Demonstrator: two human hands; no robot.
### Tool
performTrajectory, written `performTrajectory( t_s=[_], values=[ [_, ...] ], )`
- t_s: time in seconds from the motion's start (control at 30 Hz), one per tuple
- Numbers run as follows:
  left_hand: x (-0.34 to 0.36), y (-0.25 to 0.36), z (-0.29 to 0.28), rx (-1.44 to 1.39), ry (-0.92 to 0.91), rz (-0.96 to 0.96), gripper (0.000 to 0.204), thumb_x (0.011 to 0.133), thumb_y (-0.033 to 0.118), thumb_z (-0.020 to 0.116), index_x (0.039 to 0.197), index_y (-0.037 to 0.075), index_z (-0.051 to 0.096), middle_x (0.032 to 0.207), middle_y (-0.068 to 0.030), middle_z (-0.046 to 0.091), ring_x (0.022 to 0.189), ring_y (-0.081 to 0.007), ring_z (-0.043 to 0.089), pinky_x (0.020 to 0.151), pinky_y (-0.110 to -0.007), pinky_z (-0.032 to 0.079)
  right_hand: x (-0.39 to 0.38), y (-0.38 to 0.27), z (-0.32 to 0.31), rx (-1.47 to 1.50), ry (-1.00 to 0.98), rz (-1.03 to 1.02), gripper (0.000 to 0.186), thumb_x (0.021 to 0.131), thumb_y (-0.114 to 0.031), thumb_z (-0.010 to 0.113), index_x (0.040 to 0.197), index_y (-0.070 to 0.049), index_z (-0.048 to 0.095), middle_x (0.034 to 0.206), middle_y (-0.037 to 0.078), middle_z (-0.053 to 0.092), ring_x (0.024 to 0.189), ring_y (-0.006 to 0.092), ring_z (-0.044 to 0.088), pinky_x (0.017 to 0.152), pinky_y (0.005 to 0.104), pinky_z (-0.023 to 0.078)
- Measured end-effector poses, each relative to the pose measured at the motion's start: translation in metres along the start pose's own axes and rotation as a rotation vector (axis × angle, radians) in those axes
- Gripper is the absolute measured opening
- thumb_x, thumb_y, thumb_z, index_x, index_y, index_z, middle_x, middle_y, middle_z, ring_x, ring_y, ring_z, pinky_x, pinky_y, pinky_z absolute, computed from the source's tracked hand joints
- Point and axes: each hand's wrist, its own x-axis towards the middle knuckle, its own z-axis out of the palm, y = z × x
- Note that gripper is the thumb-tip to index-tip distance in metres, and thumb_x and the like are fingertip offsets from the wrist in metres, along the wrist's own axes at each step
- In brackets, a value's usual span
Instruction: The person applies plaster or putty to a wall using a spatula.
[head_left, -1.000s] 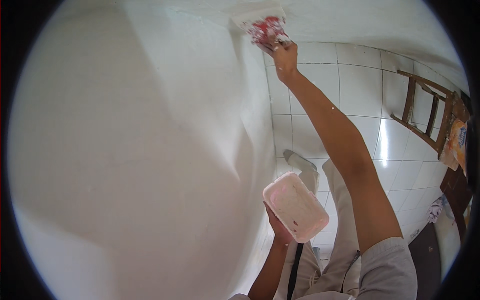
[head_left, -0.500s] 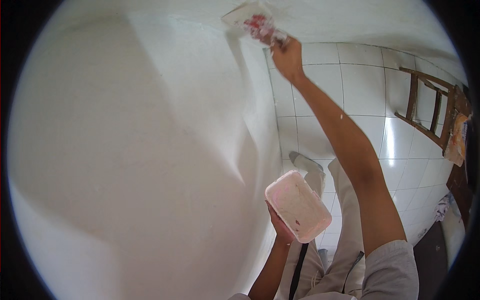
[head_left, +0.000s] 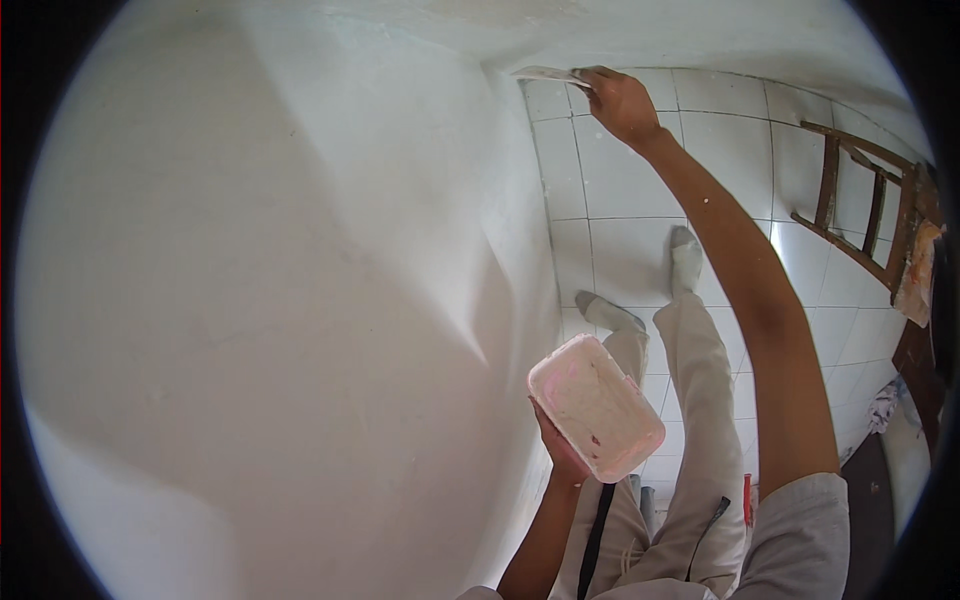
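Observation:
My left hand [head_left: 561, 448] grips a pinkish-white rectangular tub [head_left: 642, 450] from its left side, holding it tilted in front of my legs. Whitish and pink smears coat the tub's inside. Farther off, my right arm reaches up and forward. Its hand [head_left: 622, 106] is closed around a wide putty knife [head_left: 548, 74], seen nearly edge-on, with the fingers hiding its handle. The blade lies by the far wall [head_left: 640, 35], close to the corner with the left wall [head_left: 300, 300]; I cannot tell whether it touches.
White tiles [head_left: 630, 180] cover the floor, where my feet in grey-white socks stand. At the right is a wooden ladder-like frame [head_left: 828, 185], with a stained orange-and-white bag [head_left: 917, 275] beside it. A dark panel [head_left: 868, 510] stands at the lower right.
My right hand has moved right and slightly down, away from the corner. The putty knife has turned from showing its broad face to nearly edge-on. The tub has hardly moved.

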Motion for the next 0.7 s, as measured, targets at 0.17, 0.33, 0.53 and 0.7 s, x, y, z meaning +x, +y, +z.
performTrajectory(
  t_s=[0.17, 0.33, 0.53, 0.7],
  values=[
    [0.001, 0.001, 0.011, -0.058, -0.099, -0.049, 0.076, 0.097, 0.073, 0.038, 0.152, 0.021, 0.040, 0.143, -0.0063, 0.052, 0.130, -0.0341, 0.052, 0.108, -0.055, 0.044, 0.069, -0.014, -0.042, -0.370, -0.048, -0.026, 0.018, 0.083, -0.006, 0.066, 0.100, -0.005, 0.071, 0.079, 0.019, 0.069, 0.069, 0.0386, 0.067, 0.060, 0.0458, 0.055],
    [0.002, 0.002, 0.006, -0.077, -0.116, -0.078, 0.071, 0.099, 0.069, 0.038, 0.150, 0.020, 0.042, 0.140, -0.0051, 0.055, 0.131, -0.0324, 0.052, 0.107, -0.055, 0.045, 0.031, -0.026, -0.079, -0.323, 0.212, 0.024, 0.017, 0.085, -0.007, 0.066, 0.100, -0.003, 0.072, 0.078, 0.020, 0.068, 0.065, 0.0398, 0.065, 0.058, 0.0442, 0.054],
    [0.003, 0.000, 0.006, 0.064, 0.030, -0.038, 0.072, 0.100, 0.068, 0.035, 0.150, 0.017, 0.042, 0.141, -0.0072, 0.055, 0.129, -0.0322, 0.054, 0.108, -0.053, 0.045, -0.031, -0.039, -0.058, 0.328, 0.019, 0.542, 0.018, 0.094, -0.009, 0.065, 0.106, 0.002, 0.071, 0.082, 0.017, 0.073, 0.066, 0.0219, 0.072, 0.062, 0.0344, 0.055],
    [0.001, 0.005, 0.015, -0.098, -0.201, -0.001, 0.083, 0.093, 0.078, 0.038, 0.154, 0.020, 0.037, 0.147, -0.0070, 0.050, 0.132, -0.0376, 0.050, 0.110, -0.056, 0.041, 0.036, -0.126, -0.027, 0.822, 0.034, 0.391, 0.026, 0.101, -0.019, 0.061, 0.105, 0.005, 0.069, 0.078, 0.013, 0.071, 0.068, 0.0176, 0.072, 0.063, 0.0316, 0.053]
  ],
)
